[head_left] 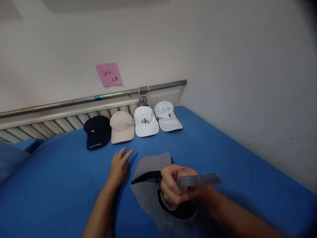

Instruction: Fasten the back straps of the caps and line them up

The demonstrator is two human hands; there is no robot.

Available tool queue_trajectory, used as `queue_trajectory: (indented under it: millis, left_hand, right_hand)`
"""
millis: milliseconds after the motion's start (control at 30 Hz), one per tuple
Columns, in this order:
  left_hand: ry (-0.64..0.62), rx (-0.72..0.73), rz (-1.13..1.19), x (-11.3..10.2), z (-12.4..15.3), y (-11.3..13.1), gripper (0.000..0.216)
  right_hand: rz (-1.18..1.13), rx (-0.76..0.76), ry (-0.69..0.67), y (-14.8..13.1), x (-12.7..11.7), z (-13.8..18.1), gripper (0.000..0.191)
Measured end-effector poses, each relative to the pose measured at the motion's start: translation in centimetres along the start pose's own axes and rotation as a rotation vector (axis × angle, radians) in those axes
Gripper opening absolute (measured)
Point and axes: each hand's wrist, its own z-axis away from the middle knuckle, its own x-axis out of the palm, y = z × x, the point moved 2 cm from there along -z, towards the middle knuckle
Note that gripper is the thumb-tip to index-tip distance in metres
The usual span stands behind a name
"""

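My left hand [119, 168] is on or just above the blue surface, its fingers spread and nothing in it. It points toward the beige cap [122, 125]. My right hand [174, 185] is closed around a flat, translucent strip-like piece [199, 180], blurred, which juts out to the right. Beneath and around that hand is a grey cap [148, 191], tipped so its dark inside and back opening show. Its brim [155, 163] points away from me. Whether my right fingers also grip the cap's edge, I cannot tell.
Beside the beige cap stand a navy cap [97, 132], a white cap [146, 121] and a pale blue cap [167, 116], in one row on the blue sheet [61, 185]. Behind them run a radiator [61, 124] and a metal pipe [165, 86]. A pink note [109, 74] hangs on the wall.
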Motion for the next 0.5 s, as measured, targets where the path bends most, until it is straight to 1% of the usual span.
queue_trajectory:
  millis: [67,100,133,167,267,300,333,400,500]
  left_hand:
    - [-0.081,0.068,0.025,0.3,0.1,1.1,0.054]
    - [-0.138,0.104,0.043,0.4,0.3,1.8,0.055]
    - [-0.197,0.134,0.062,0.5,0.5,2.5,0.055]
    - [-0.253,0.155,0.081,0.5,0.8,3.2,0.056]
    - [-0.36,0.161,0.122,0.5,1.6,5.0,0.055]
    - [-0.384,0.159,0.132,0.5,1.9,5.4,0.056]
    - [-0.401,0.156,0.14,0.6,2.0,5.7,0.057]
    - [-0.396,0.14,0.163,1.1,2.1,6.2,0.06]
    - [-0.295,0.08,0.266,1.9,1.7,6.6,0.046]
  right_hand:
    - [-0.022,-0.089,0.02,-0.5,0.8,0.3,0.043]
    - [-0.013,-0.153,0.074,-0.8,0.9,0.4,0.046]
    - [0.009,-0.225,0.158,-1.3,0.8,0.6,0.047]
    - [0.044,-0.301,0.271,-1.7,0.5,0.8,0.047]
    - [0.184,-0.492,0.652,-3.4,-1.1,1.5,0.041]
    - [0.214,-0.548,0.738,-3.9,-1.7,1.7,0.038]
    - [0.223,-0.592,0.788,-4.4,-2.1,1.8,0.035]
    - [0.161,-0.654,0.796,-5.0,-2.9,2.1,0.029]
    - [-0.064,-0.689,0.733,-5.4,-3.5,2.5,0.018]
